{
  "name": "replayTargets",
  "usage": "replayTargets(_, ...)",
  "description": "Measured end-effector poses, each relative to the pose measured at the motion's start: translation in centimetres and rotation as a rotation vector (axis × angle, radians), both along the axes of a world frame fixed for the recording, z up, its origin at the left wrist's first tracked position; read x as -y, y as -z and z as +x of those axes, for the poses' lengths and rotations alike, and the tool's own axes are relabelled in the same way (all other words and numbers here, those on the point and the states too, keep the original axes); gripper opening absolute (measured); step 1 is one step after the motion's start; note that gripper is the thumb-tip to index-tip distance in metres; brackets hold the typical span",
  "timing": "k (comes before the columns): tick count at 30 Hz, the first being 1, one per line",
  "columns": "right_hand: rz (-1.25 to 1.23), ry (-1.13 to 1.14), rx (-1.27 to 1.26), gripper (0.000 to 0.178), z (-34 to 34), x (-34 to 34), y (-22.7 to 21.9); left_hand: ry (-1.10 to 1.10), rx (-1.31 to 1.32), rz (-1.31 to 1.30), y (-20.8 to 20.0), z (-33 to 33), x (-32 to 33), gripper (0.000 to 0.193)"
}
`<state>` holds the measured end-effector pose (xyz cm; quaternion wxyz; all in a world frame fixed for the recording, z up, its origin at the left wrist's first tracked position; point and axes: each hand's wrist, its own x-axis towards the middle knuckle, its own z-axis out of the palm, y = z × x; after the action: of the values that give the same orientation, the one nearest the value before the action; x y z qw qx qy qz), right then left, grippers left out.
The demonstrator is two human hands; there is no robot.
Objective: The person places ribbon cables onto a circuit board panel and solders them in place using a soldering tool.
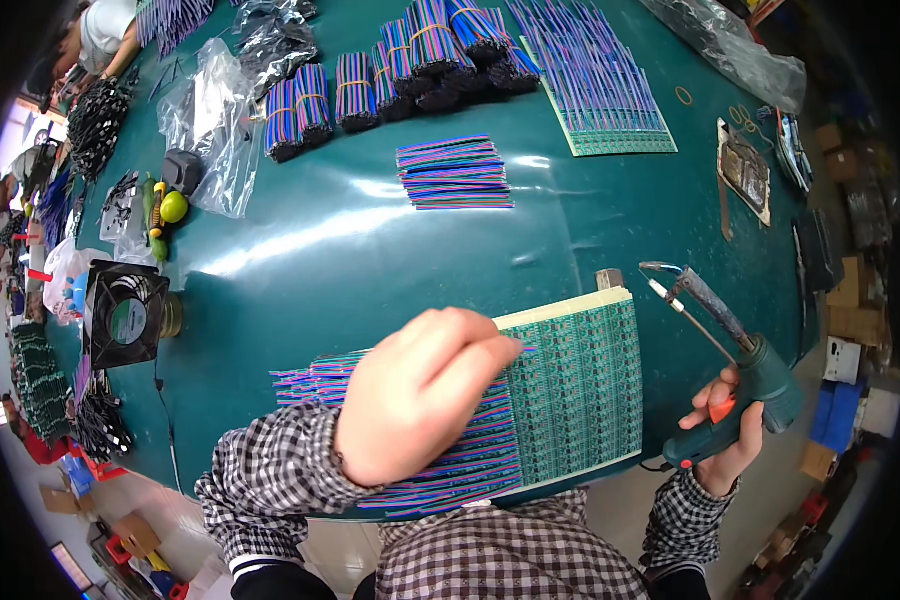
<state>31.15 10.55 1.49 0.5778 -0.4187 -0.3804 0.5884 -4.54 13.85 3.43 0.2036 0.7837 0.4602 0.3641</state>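
Observation:
A panel of green circuit boards (pixel 580 390) lies on the table in front of me. Rows of blue, pink and black wires (pixel 460 465) cover its left part and stick out to the left. My left hand (pixel 420 390) is above those wires, thumb and fingers pinched at the edge of the bare boards. A short purple end of wire (pixel 530 349) shows at the fingertips; the rest is hidden. At the right, my right hand (pixel 735 430) is wrapped round the green grip of a soldering gun (pixel 760 370) with an orange trigger. Its tip points up and left, apart from the panel.
Loose wires (pixel 455 172) lie mid-table, with banded wire bundles (pixel 355 92) behind. Another wired panel (pixel 620 143) is at the far right, near a dirty metal plate (pixel 743 170). A small block (pixel 609 279) touches my panel's far edge. A black fan (pixel 127 315) stands left.

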Motion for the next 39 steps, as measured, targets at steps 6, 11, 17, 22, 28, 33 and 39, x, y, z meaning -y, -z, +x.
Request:
replayTargets(6,0.061,-0.079,0.2,0.064,-1.3,-0.1,-0.6,0.086,-0.36,0.217,3.3,2.0,-0.8,0.037)
replayTargets(11,0.0,-0.028,0.268,0.07,-2.1,1.4,-1.0,0.058,-0.411,0.275,3.9,2.1,-0.4,0.039)
replayTargets(17,-0.123,-0.065,0.278,0.068,-2.7,3.2,-1.7,0.057,-0.455,0.336,3.8,2.0,-0.6,0.038)
replayTargets(22,-0.126,-0.106,0.327,0.066,-3.5,3.9,-1.5,0.054,-0.449,0.336,4.1,1.9,-0.6,0.038)
replayTargets(28,-0.223,-0.046,0.258,0.07,-3.7,4.7,-0.9,0.046,-0.451,0.373,4.2,1.8,-0.5,0.037)
replayTargets(33,-0.209,-0.095,0.393,0.073,-3.2,4.7,-0.6,0.055,-0.414,0.356,4.3,1.8,-0.7,0.038)
replayTargets(39,-0.223,-0.066,0.425,0.073,-3.7,4.8,-0.6,0.071,-0.396,0.35,4.3,1.7,-0.8,0.039)
